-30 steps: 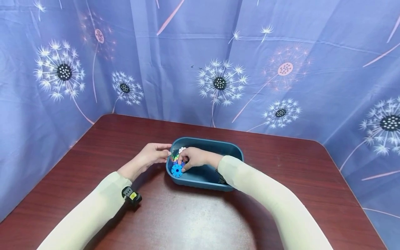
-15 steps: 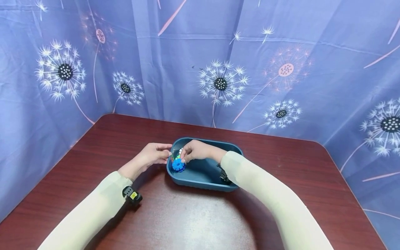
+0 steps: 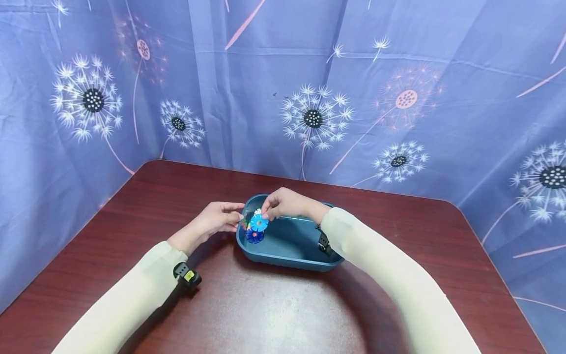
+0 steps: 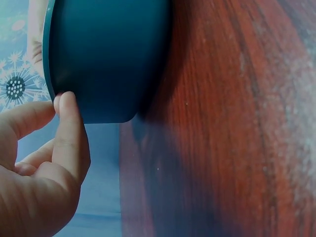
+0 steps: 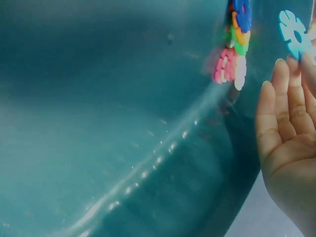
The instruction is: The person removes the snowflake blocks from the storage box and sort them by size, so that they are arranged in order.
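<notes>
Holding lt-blue disc (image 3: 259, 222), flower-shaped w/ centre hole, over L end of tub (image 3: 292, 266), per head view. Gripped near edge only, so could pivot or slip free if squeezed off-centre or bumped; would prob. drop back among pieces. Could also snag notches on dark-blue disc (image 3: 254, 235) just below in head view; can't tell if touching. Bunched at same end, per R-wrist view: pink disc (image 5: 226, 66), white disc (image 5: 240, 72), orange & green bits. Could clip tub rim w/ R wrist strap (image 3: 324, 242), hanging low near tub's R end, & so shove tub along table (image 3: 283, 314). Pinching lt-blue disc btwn thumb & finger of R hand (image 3: 287, 202), w/ other fingers loosely extended; reaching in from near R, w/ forearm slanting over tub's R end & wrist bent toward L. Pinching rim at L end w/ L hand (image 3: 214, 218), w/ thumb at rim & fingers on outer wall; light hold by look of it, so might let tub skid if pushed. Keeping L forearm low over table, angled in from near L. Backed by dandelion-print curtain (image 3: 239, 98).
</notes>
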The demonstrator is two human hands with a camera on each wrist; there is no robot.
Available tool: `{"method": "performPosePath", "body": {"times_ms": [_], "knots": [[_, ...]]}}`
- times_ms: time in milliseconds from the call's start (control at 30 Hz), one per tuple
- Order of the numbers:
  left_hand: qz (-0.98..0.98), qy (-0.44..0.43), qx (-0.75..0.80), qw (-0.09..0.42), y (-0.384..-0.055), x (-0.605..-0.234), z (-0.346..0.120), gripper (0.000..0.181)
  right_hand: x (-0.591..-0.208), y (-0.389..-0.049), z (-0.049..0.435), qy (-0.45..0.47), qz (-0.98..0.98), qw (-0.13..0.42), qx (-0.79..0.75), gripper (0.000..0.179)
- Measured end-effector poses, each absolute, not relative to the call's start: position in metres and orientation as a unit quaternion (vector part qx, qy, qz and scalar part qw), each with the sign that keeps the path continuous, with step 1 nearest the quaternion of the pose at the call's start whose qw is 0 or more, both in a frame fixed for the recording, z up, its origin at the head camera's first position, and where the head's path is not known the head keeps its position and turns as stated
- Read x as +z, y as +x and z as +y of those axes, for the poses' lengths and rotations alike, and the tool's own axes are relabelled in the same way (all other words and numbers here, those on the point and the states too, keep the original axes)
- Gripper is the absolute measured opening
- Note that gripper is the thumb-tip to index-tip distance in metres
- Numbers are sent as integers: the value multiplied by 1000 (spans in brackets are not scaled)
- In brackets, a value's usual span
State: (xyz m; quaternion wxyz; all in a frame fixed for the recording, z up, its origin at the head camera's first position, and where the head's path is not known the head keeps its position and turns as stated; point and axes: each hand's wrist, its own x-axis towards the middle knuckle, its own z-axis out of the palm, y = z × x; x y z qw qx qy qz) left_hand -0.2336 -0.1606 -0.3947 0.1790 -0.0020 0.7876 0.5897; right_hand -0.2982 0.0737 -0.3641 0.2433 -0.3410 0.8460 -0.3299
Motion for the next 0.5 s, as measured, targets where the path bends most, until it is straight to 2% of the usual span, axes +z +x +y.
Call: {"method": "performPosePath", "body": {"times_ms": [267,500], "knots": [[781,8,598,177,-233,-397,-161,53,-353,-293,86,-310,854,229,-349,18],[774,6,607,178,-233,-397,-162,51,-332,-271,98,-271,859,213,-380,19]]}}
